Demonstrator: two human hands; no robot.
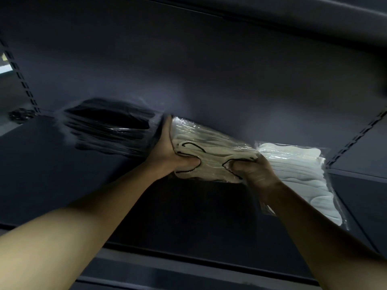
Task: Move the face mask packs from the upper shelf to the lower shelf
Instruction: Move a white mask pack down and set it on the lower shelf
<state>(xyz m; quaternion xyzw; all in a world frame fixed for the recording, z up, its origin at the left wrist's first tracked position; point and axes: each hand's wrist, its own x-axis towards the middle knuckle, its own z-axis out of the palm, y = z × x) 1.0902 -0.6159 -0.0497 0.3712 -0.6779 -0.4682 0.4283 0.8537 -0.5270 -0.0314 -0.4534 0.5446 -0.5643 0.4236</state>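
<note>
On the dark shelf [52,164], three clear-wrapped mask packs lie in a row. The cream pack [211,149], with black ear loops showing through its wrap, sits in the middle and is held from both ends. The left hand [176,151] grips its left end: the thumb presses into the front face of the pack, denting the wrap, while the fingers [167,126] run up along the pack's left edge, between it and the black pack [111,126]. The right hand [253,170] grips the pack's lower right corner, its fingers curled into the plastic from the front, so that the wrap puckers around them. The pack is tilted, its left end higher and farther back than its right end; whether it touches the shelf or is lifted clear cannot be told.

The black pack lies just left of the left hand, blurred, resting on the shelf close to the back panel [209,70]. The white pack [299,178] lies to the right, partly behind the right hand and wrist, its near end reaching toward the front edge of the shelf. A slotted upright [23,80] runs up the left side, and another [356,137] slants at the right.
</note>
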